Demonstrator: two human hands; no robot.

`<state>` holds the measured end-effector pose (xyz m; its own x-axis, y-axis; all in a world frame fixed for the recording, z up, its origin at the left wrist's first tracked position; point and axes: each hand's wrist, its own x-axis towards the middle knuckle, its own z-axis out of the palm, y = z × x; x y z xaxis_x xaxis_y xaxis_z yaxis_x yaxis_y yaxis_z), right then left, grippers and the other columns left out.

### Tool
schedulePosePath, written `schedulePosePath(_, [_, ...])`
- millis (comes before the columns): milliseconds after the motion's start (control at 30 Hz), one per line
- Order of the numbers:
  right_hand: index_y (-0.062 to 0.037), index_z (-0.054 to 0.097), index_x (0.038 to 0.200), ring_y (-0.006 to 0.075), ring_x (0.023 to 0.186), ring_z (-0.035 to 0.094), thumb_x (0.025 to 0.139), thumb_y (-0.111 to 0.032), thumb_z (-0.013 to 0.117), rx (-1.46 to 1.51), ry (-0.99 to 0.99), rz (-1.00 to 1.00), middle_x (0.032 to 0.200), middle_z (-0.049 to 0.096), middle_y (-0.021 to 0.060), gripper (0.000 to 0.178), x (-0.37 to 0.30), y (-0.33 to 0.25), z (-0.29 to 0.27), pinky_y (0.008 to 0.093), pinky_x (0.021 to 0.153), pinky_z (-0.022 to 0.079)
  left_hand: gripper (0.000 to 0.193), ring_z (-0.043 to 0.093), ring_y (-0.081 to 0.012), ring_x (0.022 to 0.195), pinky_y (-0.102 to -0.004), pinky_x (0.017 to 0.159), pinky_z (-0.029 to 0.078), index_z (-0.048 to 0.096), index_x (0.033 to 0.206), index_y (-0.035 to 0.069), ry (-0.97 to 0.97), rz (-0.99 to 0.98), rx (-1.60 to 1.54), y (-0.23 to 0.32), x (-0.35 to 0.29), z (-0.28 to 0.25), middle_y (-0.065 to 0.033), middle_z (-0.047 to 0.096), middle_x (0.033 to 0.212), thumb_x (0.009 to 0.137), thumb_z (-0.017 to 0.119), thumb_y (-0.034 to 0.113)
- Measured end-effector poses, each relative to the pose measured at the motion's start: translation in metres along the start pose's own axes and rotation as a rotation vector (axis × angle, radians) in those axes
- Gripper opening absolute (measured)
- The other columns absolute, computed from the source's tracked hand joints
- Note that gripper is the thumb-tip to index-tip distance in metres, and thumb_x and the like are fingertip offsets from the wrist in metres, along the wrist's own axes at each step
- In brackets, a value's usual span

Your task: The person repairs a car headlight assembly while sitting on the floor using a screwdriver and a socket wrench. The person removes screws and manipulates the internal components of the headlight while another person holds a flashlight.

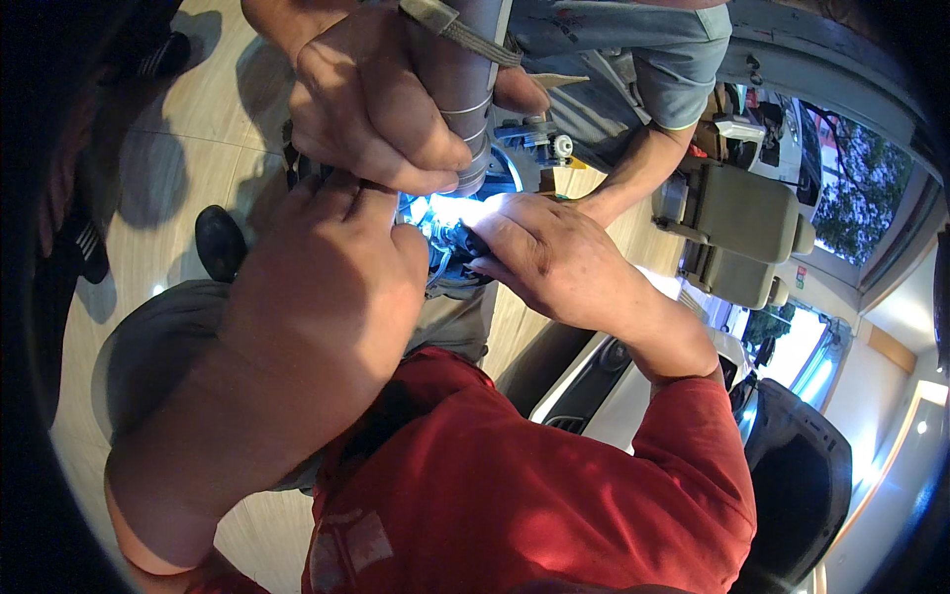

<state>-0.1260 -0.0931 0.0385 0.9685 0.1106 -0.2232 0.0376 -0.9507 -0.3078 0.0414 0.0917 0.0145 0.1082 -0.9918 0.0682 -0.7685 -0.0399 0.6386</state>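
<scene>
A round mechanical assembly with wires and small metal fittings (442, 232) sits in front of me under a bright beam. My left hand (332, 262) is curled against its left side, and what its fingers hold is hidden behind the hand. From the right, my right hand (554, 252) reaches in with thumb and fingers pinched round a small dark part (475, 243) on the assembly. Another person's hand (381, 104) grips a grey metal flashlight (463, 84) with a wrist strap, its lit end close above the assembly. Glare washes out the details there.
A second person's forearm (638, 178) reaches in from the far right. Behind the assembly is a blue bracket-like part (529, 139). Beige vehicle seats (747, 223) stand at the right, near windows. A dark shoe (220, 243) rests on the wood-look floor (213, 139) at the left.
</scene>
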Motion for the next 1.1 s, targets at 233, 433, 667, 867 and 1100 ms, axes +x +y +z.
schedulePosePath(233, [0.0004,0.059,0.111,0.0344,0.083,0.063,0.084,-0.014,0.073,0.020,-0.021,0.025,0.095,0.060,0.0156,0.034,0.004,-0.001,-0.003,0.0410,0.071,0.052,0.007,0.063,-0.0288,0.085,-0.0405,0.079,0.050,0.062,0.079,0.001,0.163,0.119,-0.119,-0.009,0.000,-0.013,-0.0160,0.061,0.085,0.080,0.059,0.008])
schedulePosePath(433, [0.0002,0.058,0.113,0.0351,0.083,0.063,0.084,-0.013,0.073,0.011,-0.014,0.005,0.095,0.059,0.0159,0.035,0.001,-0.002,0.000,0.0422,0.072,0.052,0.010,0.063,-0.0287,0.083,-0.0406,0.074,0.050,0.063,0.088,0.001,0.168,0.084,-0.072,-0.017,0.009,-0.001,-0.0129,0.062,0.087,0.080,0.063,0.007])
schedulePosePath(667, [-0.0006,0.056,0.119,0.0352,0.082,0.062,0.084,-0.014,0.073,0.059,0.013,0.067,0.094,0.059,0.0156,0.041,-0.001,0.001,-0.002,0.0426,0.071,0.051,0.015,0.062,-0.0292,0.098,-0.0396,0.086,0.051,0.070,0.093,0.002,0.081,0.203,0.060,-0.020,0.005,-0.009,-0.0139,0.063,0.100,0.085,0.060,0.009])
schedulePosePath(867, [-0.0025,0.056,0.126,0.0354,0.087,0.064,0.085,-0.014,0.072,0.020,-0.013,0.035,0.098,0.063,0.0159,0.045,0.001,-0.001,0.000,0.0427,0.075,0.052,0.012,0.060,-0.0287,0.100,-0.0407,0.085,0.051,0.066,0.090,-0.001,0.145,0.182,0.075,-0.021,0.005,-0.012,-0.0138,0.059,0.103,0.085,0.062,0.009])
schedulePosePath(1100, [-0.0028,0.058,0.124,0.0355,0.091,0.065,0.084,-0.018,0.074,-0.024,-0.010,0.048,0.104,0.065,0.0162,0.045,0.002,0.000,0.004,0.0431,0.077,0.053,0.011,0.060,-0.0317,0.105,-0.0411,0.090,0.050,0.062,0.092,-0.003,0.239,0.154,0.231,-0.030,-0.005,-0.010,-0.0164,0.058,0.112,0.086,0.058,0.005])
